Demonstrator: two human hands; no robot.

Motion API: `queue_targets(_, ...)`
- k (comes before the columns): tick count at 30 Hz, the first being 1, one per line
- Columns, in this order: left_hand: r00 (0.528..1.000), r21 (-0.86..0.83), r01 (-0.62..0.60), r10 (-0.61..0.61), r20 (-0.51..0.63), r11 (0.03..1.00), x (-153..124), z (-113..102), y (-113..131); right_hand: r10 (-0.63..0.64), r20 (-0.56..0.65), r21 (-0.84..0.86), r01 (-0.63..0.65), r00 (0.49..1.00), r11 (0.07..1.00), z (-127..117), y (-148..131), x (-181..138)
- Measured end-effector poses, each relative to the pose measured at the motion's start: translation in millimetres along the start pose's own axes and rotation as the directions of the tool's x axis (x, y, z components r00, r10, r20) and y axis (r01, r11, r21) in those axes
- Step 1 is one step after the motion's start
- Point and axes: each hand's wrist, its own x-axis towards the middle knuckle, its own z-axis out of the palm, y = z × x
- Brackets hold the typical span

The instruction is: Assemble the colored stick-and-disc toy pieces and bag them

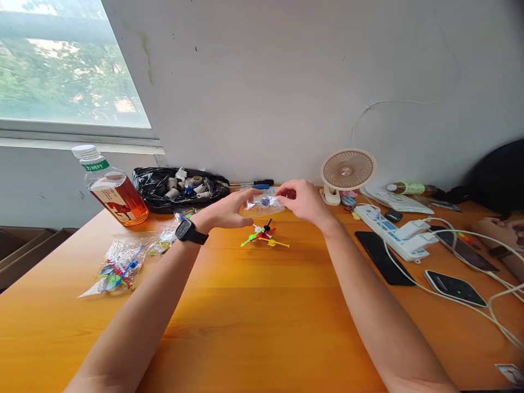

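Observation:
My right hand (305,201) pinches the right edge of a small clear plastic bag (264,204) with a purplish piece inside. On the bag's left, my left hand (231,210) has its thumb and fingers spread and grips nothing; whether a fingertip touches the bag I cannot tell. Just in front of both hands, small plastic toy parts (264,236) in green, red, yellow, black and white lie in a cluster on the wooden table (245,327).
To the left are bags of coloured parts (118,270), a tea bottle (117,191) and a black bag of rubbish (153,191). Screwdrivers (262,183) lie at the back. A fan (347,170), power strip (388,232), phones and cables crowd the right, beside another person's arm (501,232).

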Motion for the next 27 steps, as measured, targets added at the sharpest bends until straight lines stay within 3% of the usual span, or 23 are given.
queue_targets(14,0.992,-0.038,0.034,-0.029,0.123,0.999,-0.2,-2.7,4.5,-0.004,0.041,0.111,0.000,0.999,0.994,18.5,7.0,1.9)
queue_targets(21,0.972,0.049,0.161,-0.167,0.166,0.986,-5.6,-9.9,-6.7,0.017,-0.084,0.151,-0.004,0.996,0.988,21.3,30.2,10.3)
queue_targets(23,0.964,0.067,0.191,-0.200,0.175,0.979,-6.8,-11.4,-11.3,0.043,-0.017,0.070,-0.042,0.999,0.997,26.5,46.8,11.8)
queue_targets(27,0.967,0.067,0.180,-0.189,0.168,0.981,-7.9,-11.3,-16.8,-0.008,0.306,0.027,-0.001,0.952,1.000,47.5,79.5,9.6)
